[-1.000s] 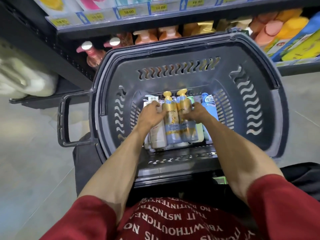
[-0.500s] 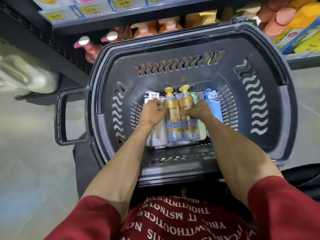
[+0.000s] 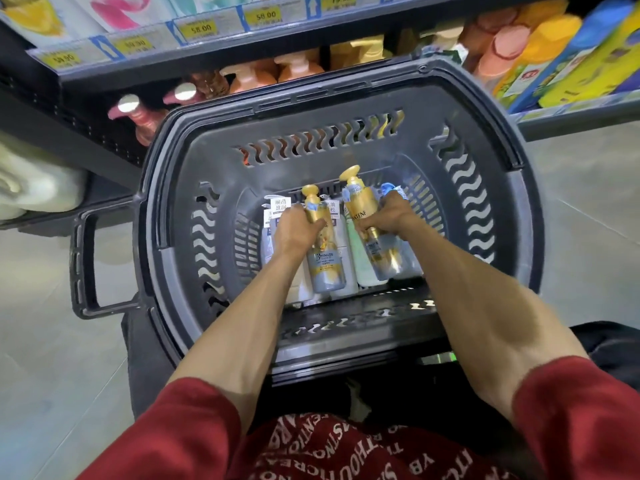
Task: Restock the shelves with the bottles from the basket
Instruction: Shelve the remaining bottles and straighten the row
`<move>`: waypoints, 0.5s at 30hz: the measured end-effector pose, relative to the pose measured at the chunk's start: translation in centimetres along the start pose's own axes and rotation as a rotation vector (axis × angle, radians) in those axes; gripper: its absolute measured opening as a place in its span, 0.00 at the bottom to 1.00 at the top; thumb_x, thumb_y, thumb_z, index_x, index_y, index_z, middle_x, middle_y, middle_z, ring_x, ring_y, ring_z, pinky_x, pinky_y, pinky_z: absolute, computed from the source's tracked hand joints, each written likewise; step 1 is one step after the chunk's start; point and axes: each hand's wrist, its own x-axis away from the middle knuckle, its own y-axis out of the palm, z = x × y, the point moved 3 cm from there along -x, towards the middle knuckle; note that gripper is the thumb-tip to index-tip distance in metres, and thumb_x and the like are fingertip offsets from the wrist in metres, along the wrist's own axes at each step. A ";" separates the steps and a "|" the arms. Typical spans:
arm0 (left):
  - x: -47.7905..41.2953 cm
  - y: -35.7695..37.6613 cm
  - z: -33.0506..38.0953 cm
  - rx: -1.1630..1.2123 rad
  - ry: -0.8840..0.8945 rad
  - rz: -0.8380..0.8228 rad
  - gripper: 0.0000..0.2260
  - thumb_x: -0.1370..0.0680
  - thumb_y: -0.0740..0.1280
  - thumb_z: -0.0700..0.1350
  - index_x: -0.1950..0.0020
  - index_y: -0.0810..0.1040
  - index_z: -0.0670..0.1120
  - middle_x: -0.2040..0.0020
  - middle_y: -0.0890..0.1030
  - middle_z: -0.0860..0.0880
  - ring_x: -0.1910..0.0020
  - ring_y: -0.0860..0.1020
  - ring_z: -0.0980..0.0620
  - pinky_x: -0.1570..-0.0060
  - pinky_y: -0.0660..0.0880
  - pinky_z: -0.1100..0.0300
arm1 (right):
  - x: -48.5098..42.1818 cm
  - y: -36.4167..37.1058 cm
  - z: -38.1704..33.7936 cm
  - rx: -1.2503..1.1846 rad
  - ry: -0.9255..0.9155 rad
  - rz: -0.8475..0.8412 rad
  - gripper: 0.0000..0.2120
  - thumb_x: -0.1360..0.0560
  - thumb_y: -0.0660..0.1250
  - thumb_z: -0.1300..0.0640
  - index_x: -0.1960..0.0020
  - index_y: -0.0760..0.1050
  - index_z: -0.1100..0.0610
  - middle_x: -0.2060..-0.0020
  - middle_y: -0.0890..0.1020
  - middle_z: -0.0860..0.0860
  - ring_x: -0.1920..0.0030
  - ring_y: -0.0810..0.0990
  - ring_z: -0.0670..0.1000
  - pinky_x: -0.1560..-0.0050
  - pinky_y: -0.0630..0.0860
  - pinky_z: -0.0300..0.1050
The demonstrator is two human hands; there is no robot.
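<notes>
A dark grey basket (image 3: pixel 512 216) stands in front of me, under the shelves. Inside it my left hand (image 3: pixel 298 230) grips one gold-capped Pantene bottle (image 3: pixel 325 261) near its neck. My right hand (image 3: pixel 388 213) grips a second gold Pantene bottle (image 3: pixel 360 202), raised and tilted above the others. Beneath them lie white bottles (image 3: pixel 277 209), a pale green bottle (image 3: pixel 363 261) and a blue-capped bottle (image 3: pixel 388 188), partly hidden by my hands.
The lower shelf (image 3: pixel 568 112) behind the basket holds pink and orange pump bottles (image 3: pixel 138 116) and yellow and blue packs (image 3: pixel 568 64). Yellow price tags (image 3: pixel 201 29) line the shelf edge above. The basket's handle (image 3: pixel 83 265) sticks out left over grey floor.
Both hands have closed round the two gold bottles and lifted them apart; the right one has risen higher and tilted. The basket looks nearer as my head moved.
</notes>
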 end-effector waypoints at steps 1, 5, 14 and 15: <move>-0.2 0.2 0.1 -0.016 -0.005 0.002 0.15 0.24 0.74 0.53 0.56 0.73 0.46 0.55 0.77 0.47 0.59 0.75 0.46 0.64 0.63 0.56 | 0.1 -0.8 0.2 0.000 -0.010 0.002 0.29 0.40 0.84 0.54 0.46 0.75 0.60 0.48 0.82 0.57 0.48 0.82 0.55 0.49 0.81 0.50; -1.2 1.0 0.4 -0.139 -0.019 -0.057 0.24 0.26 0.75 0.59 0.41 0.78 0.42 0.36 0.73 0.41 0.43 0.77 0.42 0.53 0.72 0.51 | 0.2 -3.4 1.5 -0.054 -0.029 -0.051 0.23 0.39 0.83 0.57 0.49 0.78 0.61 0.53 0.83 0.56 0.57 0.83 0.52 0.61 0.80 0.44; -1.1 1.6 1.2 -0.239 0.000 -0.097 0.37 0.30 0.76 0.64 0.31 0.70 0.45 0.34 0.74 0.40 0.32 0.70 0.39 0.43 0.73 0.46 | 0.8 -4.2 2.6 -0.096 -0.036 -0.056 0.34 0.41 0.85 0.58 0.40 0.72 0.60 0.49 0.82 0.55 0.52 0.83 0.54 0.50 0.83 0.52; -1.0 1.8 1.3 -0.230 0.018 -0.097 0.36 0.30 0.77 0.63 0.31 0.69 0.44 0.35 0.76 0.40 0.33 0.71 0.38 0.45 0.74 0.47 | 1.1 -3.9 2.6 -0.102 -0.037 -0.055 0.32 0.41 0.85 0.58 0.42 0.72 0.58 0.52 0.82 0.53 0.54 0.83 0.52 0.53 0.83 0.50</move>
